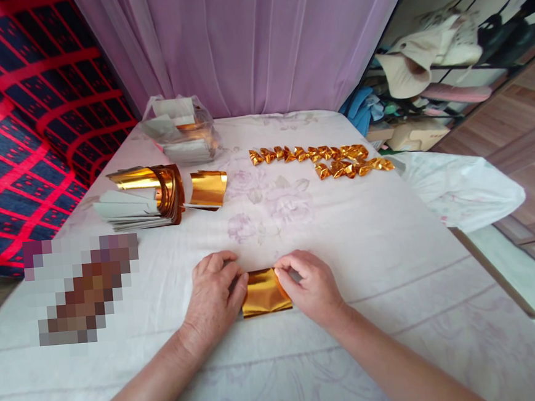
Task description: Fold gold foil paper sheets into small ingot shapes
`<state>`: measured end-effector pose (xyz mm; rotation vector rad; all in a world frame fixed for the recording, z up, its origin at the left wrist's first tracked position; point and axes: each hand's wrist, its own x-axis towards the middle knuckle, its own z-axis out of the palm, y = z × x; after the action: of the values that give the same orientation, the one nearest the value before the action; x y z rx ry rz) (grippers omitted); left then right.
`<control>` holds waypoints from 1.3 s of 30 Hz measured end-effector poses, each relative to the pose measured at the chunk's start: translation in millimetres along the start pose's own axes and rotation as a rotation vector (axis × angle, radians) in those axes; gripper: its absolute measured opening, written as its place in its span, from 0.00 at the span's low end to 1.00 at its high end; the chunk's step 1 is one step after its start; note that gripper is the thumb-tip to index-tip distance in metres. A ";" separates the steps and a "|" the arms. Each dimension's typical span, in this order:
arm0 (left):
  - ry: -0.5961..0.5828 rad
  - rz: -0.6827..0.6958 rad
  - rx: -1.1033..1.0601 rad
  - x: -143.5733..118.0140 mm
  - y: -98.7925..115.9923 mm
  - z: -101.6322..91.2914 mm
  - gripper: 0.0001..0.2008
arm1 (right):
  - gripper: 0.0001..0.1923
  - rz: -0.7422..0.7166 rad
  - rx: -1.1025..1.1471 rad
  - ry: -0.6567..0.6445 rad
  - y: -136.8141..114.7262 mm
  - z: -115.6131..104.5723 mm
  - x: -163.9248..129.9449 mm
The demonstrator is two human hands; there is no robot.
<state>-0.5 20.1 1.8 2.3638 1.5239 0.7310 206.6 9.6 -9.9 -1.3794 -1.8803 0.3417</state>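
A sheet of shiny gold foil paper (266, 294) lies on the cloth in front of me, slightly creased on its right side. At its left edge is my left hand (215, 288), thumb and curled fingers closed at the upper left corner. My right hand (312, 283) pinches the upper right corner between thumb and fingers. Farther off to the left lie a fanned stack of gold foil paper (131, 205) and a smaller curled pile of foil sheets (207, 190). Folded gold foil pieces (308, 154) stand in two rows at the back right.
A clear plastic bag (181, 130) of more sheets rests at the back left. The floral cloth (367, 236) covers the work surface. A white plastic bag (465, 188) hangs past the right edge, near a shelf with a cap (407, 66). A pixelated patch hides something at left.
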 end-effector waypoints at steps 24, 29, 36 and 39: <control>-0.040 -0.068 0.056 1.1 -1.7 5.1 0.01 | 0.12 -0.001 -0.073 -0.205 4.4 -0.6 3.2; -0.071 -0.061 0.055 2.1 -1.9 4.1 0.05 | 0.13 -0.019 -0.108 -0.256 6.6 -3.0 4.6; -0.085 -0.076 0.041 3.4 0.6 2.1 0.04 | 0.16 -0.029 -0.066 -0.277 7.5 -7.4 8.8; -0.080 -0.074 0.033 3.0 2.2 2.5 0.04 | 0.14 -0.004 -0.037 -0.304 7.0 -9.7 12.1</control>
<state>3.6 22.1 1.4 2.3163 1.5920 0.5920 216.9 21.1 -2.6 -1.4104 -2.1433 0.5420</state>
